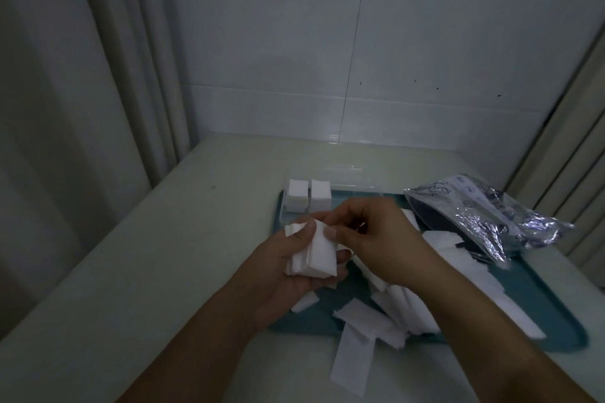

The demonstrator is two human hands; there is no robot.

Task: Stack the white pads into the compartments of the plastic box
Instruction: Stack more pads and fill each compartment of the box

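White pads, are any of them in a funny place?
Yes. One long pad hangs over the teal tray's near rim onto the table, and other loose pads lie jumbled.

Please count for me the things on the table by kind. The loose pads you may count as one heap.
Stacks of pads in the plastic box: 2
Bundle of pads held in left hand: 1
Heap of loose pads: 1
Teal tray: 1
Foil bag: 1
Total: 7

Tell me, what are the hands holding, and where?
The left hand grips a stack of pads around its sides. The right hand pinches the stack's top edge.
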